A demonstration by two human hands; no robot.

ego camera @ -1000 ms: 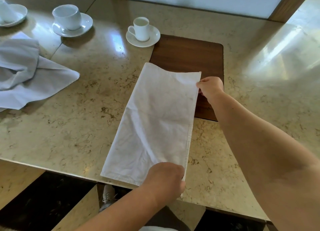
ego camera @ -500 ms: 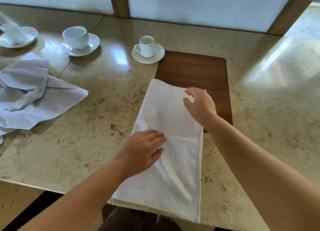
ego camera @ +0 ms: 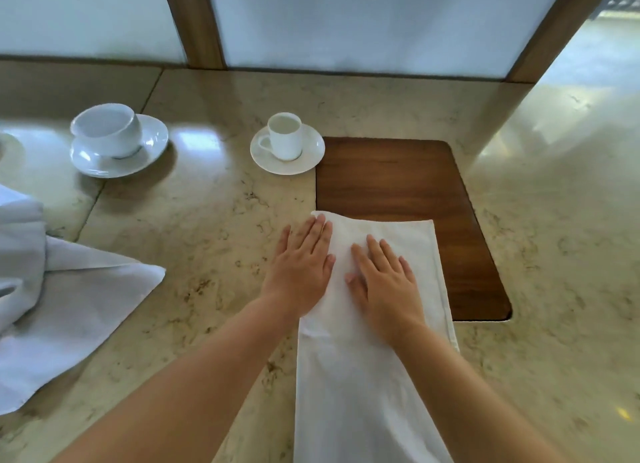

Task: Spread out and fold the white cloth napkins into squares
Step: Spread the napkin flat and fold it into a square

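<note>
Far left, a heap of loose cloths point(ego camera: 62, 310) lies crumpled on the table point(ego camera: 214, 227), well apart from my work, I'd say waiting their turn so they don't get tangled with the one in hand; behind it a wide cup on a saucer point(ego camera: 114, 140) and, further right, a small cup on a saucer point(ego camera: 285, 143) sit toward the back edge, out of my sweep. My left hand point(ego camera: 301, 268) lies flat, fingers straight and close together, palm down on the left edge of the napkin point(ego camera: 363, 376), fingertips reaching its far left corner and partly over bare stone, I think to pin that edge while the crease gets set. Just beside it my right hand point(ego camera: 384, 282) is also flat, fingers slightly spread, pressing the middle of the strip; neither hand pinches anything, both just press. The napkin is a long narrow strip, already folded lengthwise by the look of it, running from the table's near edge away from me, its far end overlapping the near left part of the wooden board point(ego camera: 415, 185) set flush in the table. Hands sit at the far end, probably to smooth wrinkles before the next fold. My guess: the lengthwise fold is done, the crosswise folds to a square are left. The near end of the strip leaves the frame at the bottom, so I can't tell whether it hangs off
</note>
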